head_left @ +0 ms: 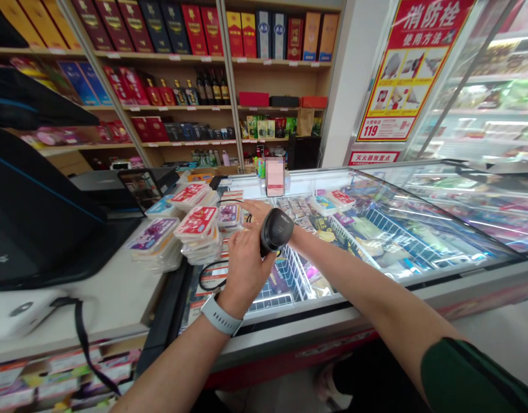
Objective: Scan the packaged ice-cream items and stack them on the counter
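"Black casing on the handheld device (277, 229), apparently a scanner. State its position."

"Above the freezer (306, 331), beside the red-labelled stack (197, 223), its rounded head covering part of the right wrist."

"Condition of the hands?"

"Left hand (246, 267) is gripping the device, fingers and thumb curled about it; a pale watch strap (221, 314) sits at that wrist. Right hand (257, 211) is open, fingers extended towards the small pack (229, 215). Contact cannot be confirmed."

"Handling remarks?"

"In my judgement, the left grip should be firm but level, with the device's face unobstructed by the right forearm. The looped cable (201, 275) wants slack, clear of the packs, or it could drag one off. Light fingertip pressure suits the stacks, whose edges are uneven."

"Surroundings?"

"A purple-labelled stack (157, 236) stands on the pale counter (113, 298), near a propped phone (140, 186). Wire baskets (300, 275) show through the freezer glass; boxed goods (195, 28) line the shelves beyond."
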A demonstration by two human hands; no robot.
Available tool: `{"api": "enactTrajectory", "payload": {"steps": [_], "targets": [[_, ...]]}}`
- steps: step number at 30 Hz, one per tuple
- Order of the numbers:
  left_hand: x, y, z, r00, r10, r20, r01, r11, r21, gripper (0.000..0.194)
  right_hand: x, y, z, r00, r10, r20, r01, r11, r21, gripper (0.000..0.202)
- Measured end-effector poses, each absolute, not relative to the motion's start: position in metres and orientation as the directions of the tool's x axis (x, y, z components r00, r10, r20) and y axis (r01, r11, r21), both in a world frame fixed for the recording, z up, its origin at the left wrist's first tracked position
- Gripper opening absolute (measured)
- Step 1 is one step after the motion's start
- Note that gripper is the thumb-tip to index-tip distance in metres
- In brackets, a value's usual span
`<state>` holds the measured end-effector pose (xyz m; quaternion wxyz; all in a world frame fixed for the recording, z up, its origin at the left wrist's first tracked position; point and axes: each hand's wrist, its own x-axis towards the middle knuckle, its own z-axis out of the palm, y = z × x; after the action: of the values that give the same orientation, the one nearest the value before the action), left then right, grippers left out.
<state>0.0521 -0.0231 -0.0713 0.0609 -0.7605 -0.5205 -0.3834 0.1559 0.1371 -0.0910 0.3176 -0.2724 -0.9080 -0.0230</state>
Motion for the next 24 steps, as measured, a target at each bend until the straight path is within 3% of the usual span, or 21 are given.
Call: {"api": "enactTrajectory", "payload": {"steps": [4,8,13,19,24], "targets": [[0.051,-0.021,-0.072,0.157,0.731,0.664,0.842,-0.45,0.296,0.031,0.117,0.138,-0.085,-0.745,0.443,0.499,0.514,0.858,0.007,0.049],[0.052,-0.02,-0.073,0.16,0.747,0.646,0.843,-0.443,0.303,0.031,0.114,0.139,-0.086,-0.796,0.442,0.414,0.526,0.843,0.111,0.028],[0.054,-0.021,-0.075,0.181,0.752,0.634,0.842,-0.452,0.296,0.036,0.132,0.132,-0.084,-0.78,0.467,0.417,0.557,0.821,0.123,0.023],[0.056,-0.022,-0.074,0.19,0.74,0.645,0.836,-0.467,0.289,0.035,0.119,0.134,-0.08,-0.741,0.423,0.522,0.539,0.838,0.086,0.053],[0.055,-0.021,-0.073,0.172,0.749,0.64,0.843,-0.448,0.297,0.027,0.104,0.142,-0.088,-0.784,0.408,0.468,0.514,0.85,0.119,0.022]]}}
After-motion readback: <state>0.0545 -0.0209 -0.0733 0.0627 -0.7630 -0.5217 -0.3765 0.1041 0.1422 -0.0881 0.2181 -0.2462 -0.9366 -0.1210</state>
